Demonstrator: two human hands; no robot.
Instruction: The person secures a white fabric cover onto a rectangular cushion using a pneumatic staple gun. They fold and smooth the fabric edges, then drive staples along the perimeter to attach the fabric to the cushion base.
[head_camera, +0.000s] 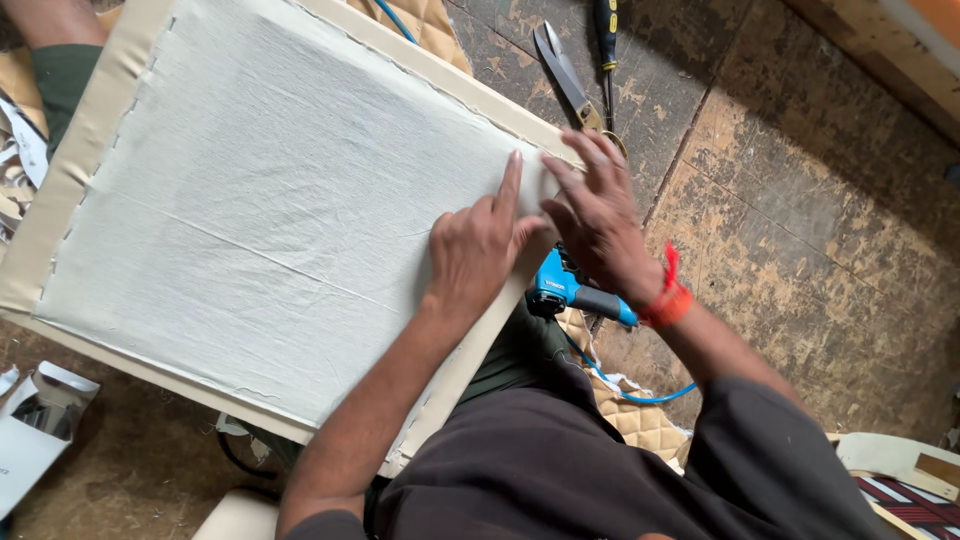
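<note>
A large flat panel (95, 140) with cream upholstered edges lies face down, covered by a white backing cloth (270, 190) fixed along its borders. My left hand (478, 245) presses flat on the cloth at the panel's right edge, index finger stretched out. My right hand (598, 215), with a red band at the wrist, lies fingers spread on the same edge just beside it. Neither hand holds anything. A blue stapler tool (560, 290) with a grey handle sits just below my right hand, partly hidden under it.
Scissors (562, 70) and a black-and-yellow screwdriver (607, 40) lie on the worn wooden floor beyond the panel. A blue hose (640, 395) runs over quilted tan fabric (640, 425) by my lap. An open white cardboard box (35, 430) stands at lower left.
</note>
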